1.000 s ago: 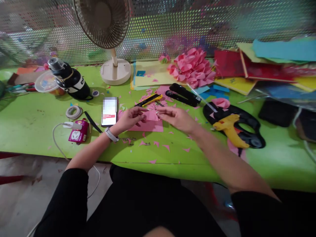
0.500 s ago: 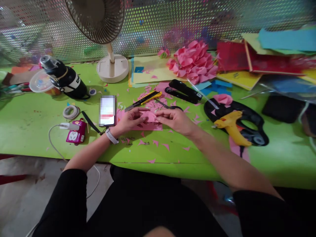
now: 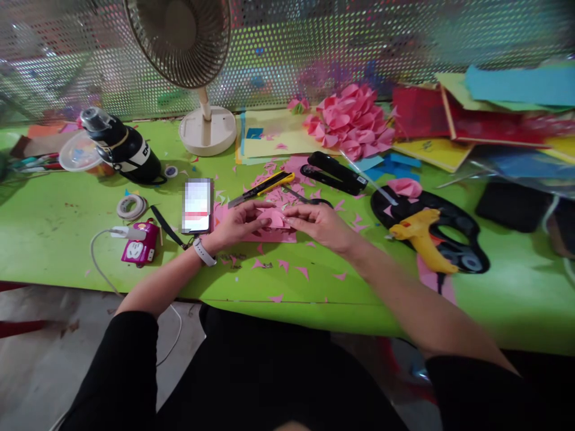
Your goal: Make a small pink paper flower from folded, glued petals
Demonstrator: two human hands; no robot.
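Between my two hands is a small piece of pink paper (image 3: 273,219). My left hand (image 3: 240,225) is closed on its left side, thumb in front and fingers behind. My right hand (image 3: 318,222) pinches its right edge with thumb and forefinger. Underneath lies a pink sheet (image 3: 287,237) with many pink scraps around it. Just beyond my fingers rest a yellow and black utility knife (image 3: 263,188), scissors (image 3: 309,197) partly covered by scraps, and a black stapler (image 3: 335,173).
A phone (image 3: 197,206) and pink power adapter (image 3: 141,242) lie left, a black bottle (image 3: 126,149) and fan (image 3: 206,131) behind. Pink paper petals (image 3: 353,123) are heaped at the back. A yellow glue gun (image 3: 422,239) rests on a black holder (image 3: 476,239) at right; coloured sheets (image 3: 512,90) are stacked beyond.
The pink paper between my hands now shows a more rounded, curved face. Both hands have barely moved; the whole view has shifted slightly.
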